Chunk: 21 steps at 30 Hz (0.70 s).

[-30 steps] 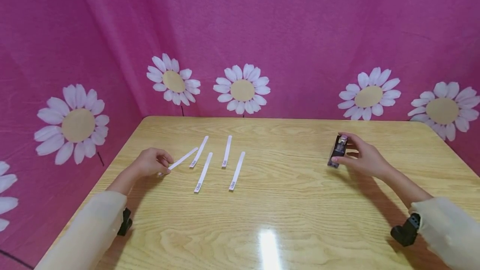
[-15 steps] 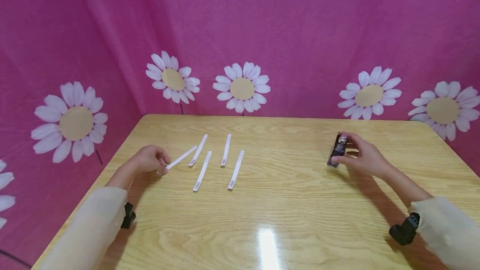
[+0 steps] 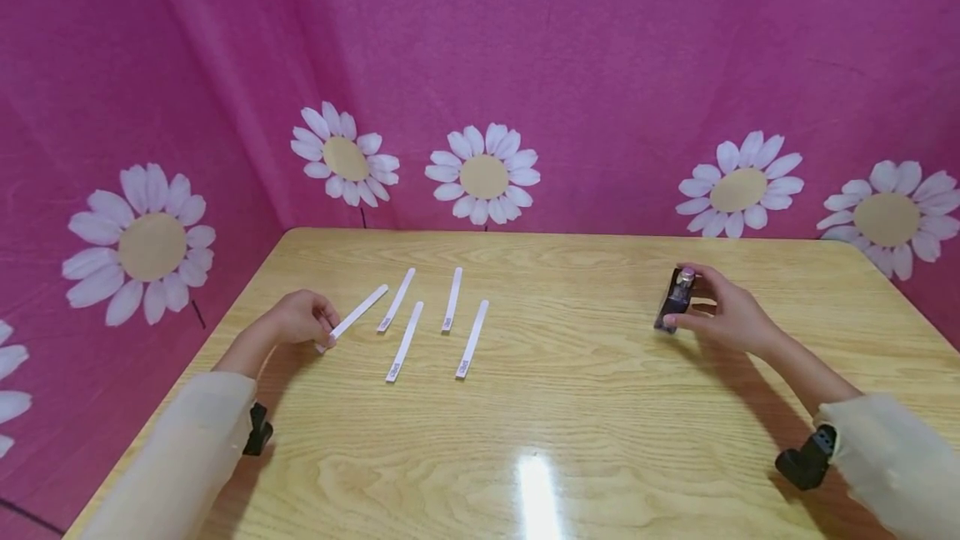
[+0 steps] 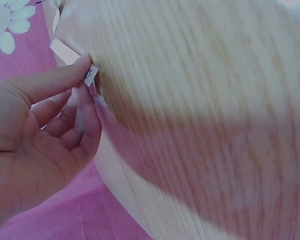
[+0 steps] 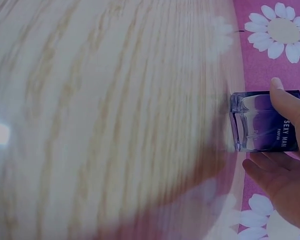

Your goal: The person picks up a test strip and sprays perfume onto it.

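Observation:
On the left in the head view, my left hand (image 3: 296,319) pinches the near end of a white paper tester strip (image 3: 363,308) between thumb and fingers. The strip slants away to the right. In the left wrist view the strip's printed end (image 4: 91,76) pokes out past the thumb. Over on the right, my right hand (image 3: 735,315) grips a dark perfume bottle (image 3: 677,302) with thumb on one side and fingers on the other. Its label (image 5: 285,132) reads "SEXY MAN" in the right wrist view, where the bottle's base shows close to the table.
Several more white strips (image 3: 405,342) lie slanted on the wooden table (image 3: 570,373), just right of my left hand, with printed near ends. A pink curtain (image 3: 600,65) with daisies hangs behind the table and along its left side.
The strip in my left hand has turned, its far end swinging slightly left and away from the lying strips. My right hand and the bottle have stayed nearly in place.

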Motion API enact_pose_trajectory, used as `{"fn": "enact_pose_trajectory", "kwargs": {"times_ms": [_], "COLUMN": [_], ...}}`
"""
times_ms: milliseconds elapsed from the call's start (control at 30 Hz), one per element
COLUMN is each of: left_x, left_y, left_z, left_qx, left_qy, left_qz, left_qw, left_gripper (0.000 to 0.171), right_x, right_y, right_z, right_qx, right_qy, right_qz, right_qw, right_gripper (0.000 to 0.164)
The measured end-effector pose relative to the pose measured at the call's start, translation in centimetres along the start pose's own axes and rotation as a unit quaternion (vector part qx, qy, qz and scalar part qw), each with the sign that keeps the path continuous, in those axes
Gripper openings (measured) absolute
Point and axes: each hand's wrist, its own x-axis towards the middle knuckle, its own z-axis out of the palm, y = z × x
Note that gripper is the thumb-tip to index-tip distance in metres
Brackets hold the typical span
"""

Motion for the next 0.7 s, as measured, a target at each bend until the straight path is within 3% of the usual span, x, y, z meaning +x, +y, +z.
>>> {"fn": "enact_pose_trajectory", "kwargs": {"times_ms": [267, 700], "left_x": [0.1, -0.8], "left_y": [0.5, 0.5], "left_z": [0.2, -0.1], "left_qx": [0.023, -0.030], "left_qy": [0.015, 0.026], "left_qz": [0.014, 0.026], "left_qw": [0.9995, 0.9989], "left_gripper": [0.014, 0.019], "right_x": [-1.0, -0.3], "right_y": [0.3, -1.5], "right_z": [0.0, 0.9], "right_qx": [0.001, 0.027], "right_qy": [0.024, 0.026], "right_qz": [0.018, 0.023], "right_qw": [1.000, 0.999], "right_gripper": [0.071, 0.066]}}
